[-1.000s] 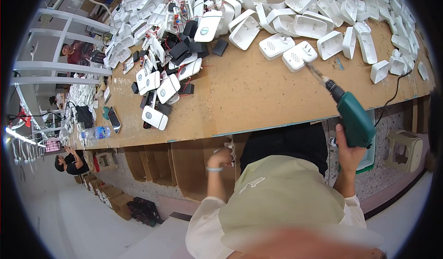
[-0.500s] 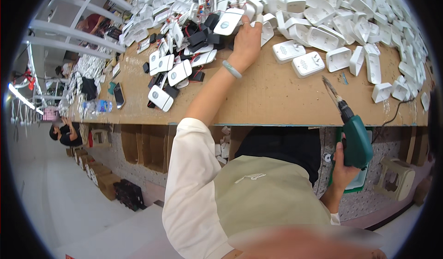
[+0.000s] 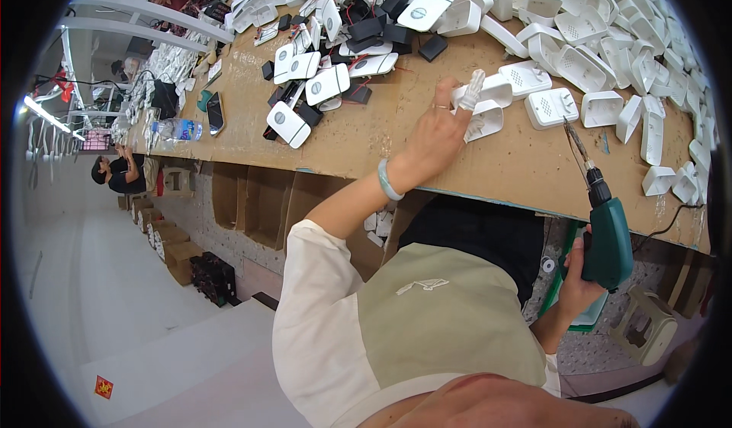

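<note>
My left hand [image 3: 438, 138] is over the table with its fingers closed around a white plastic shell [image 3: 486, 121]. One finger is wrapped in white tape, and a second white shell [image 3: 497, 91] touches the fingertips. Much of the grip is hidden by the hand. My right hand [image 3: 578, 285] grips a green power drill [image 3: 610, 241] by its handle, beyond the table's front edge. Its black chuck and long thin metal bit point up and left, and the tip overlaps the lower edge of a grilled white housing [image 3: 550, 109]. I cannot tell whether they touch.
Several white shells [image 3: 602, 109] pile up at the far right. Left of my hand lie white lidded parts [image 3: 328, 83] with black blocks and red wires. A phone [image 3: 216, 113] and a plastic bottle [image 3: 179, 129] are farther left. A cable [image 3: 663, 230] crosses the right edge.
My left hand has come back from the parts pile toward me and to the right, bringing white shells along. The drill has moved slightly right, its bit now by the grilled housing.
</note>
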### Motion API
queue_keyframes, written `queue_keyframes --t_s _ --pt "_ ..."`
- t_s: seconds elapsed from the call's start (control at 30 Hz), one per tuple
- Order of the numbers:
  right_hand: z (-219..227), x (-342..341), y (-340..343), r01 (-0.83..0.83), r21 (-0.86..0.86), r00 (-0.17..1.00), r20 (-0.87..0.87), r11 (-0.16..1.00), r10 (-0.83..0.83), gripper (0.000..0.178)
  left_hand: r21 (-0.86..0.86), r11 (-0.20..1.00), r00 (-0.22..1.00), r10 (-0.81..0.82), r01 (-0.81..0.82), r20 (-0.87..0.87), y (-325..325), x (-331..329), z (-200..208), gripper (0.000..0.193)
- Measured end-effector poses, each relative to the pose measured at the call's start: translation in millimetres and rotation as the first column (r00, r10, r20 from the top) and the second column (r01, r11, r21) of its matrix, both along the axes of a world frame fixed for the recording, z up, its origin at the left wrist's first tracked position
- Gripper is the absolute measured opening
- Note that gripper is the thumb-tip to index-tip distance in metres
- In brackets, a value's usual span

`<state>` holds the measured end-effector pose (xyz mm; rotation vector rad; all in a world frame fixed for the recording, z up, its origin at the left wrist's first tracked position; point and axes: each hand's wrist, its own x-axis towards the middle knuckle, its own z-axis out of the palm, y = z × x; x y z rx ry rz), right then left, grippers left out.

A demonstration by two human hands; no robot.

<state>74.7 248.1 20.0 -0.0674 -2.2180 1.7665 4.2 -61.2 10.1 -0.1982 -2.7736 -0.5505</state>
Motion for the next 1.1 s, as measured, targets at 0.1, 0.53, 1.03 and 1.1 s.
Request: queue_keyframes --t_s 0.1,0.53,1.03,1.1 --pt "1.1 2.4 1.4 0.018 -0.005 1.0 0.007 1.0 -0.018 0.03 0.129 0.992 0.996 0.011 0.001 -0.092 -3.5 14.6 14.9 0.065" --pt "-0.9 -1.0 2.2 0.001 0.004 1.0 0.009 1.0 -0.001 0.03 -0.298 0.91 0.952 0.307 -0.287 0.02 -171.8 12.3 25.8 0.045" --pt "0.3 -5.9 -1.2 0.006 -0.073 0.997 0.079 0.997 0.0 0.025 -0.371 0.923 0.994 0.097 -0.105 -0.04 -93.1 57.0 17.0 0.028" --pt "0.7 -4.3 -1.6 0.007 -0.085 0.995 0.101 0.996 0.001 0.024 -0.325 0.942 0.996 0.076 -0.086 -0.044 -94.2 53.3 15.7 0.022"
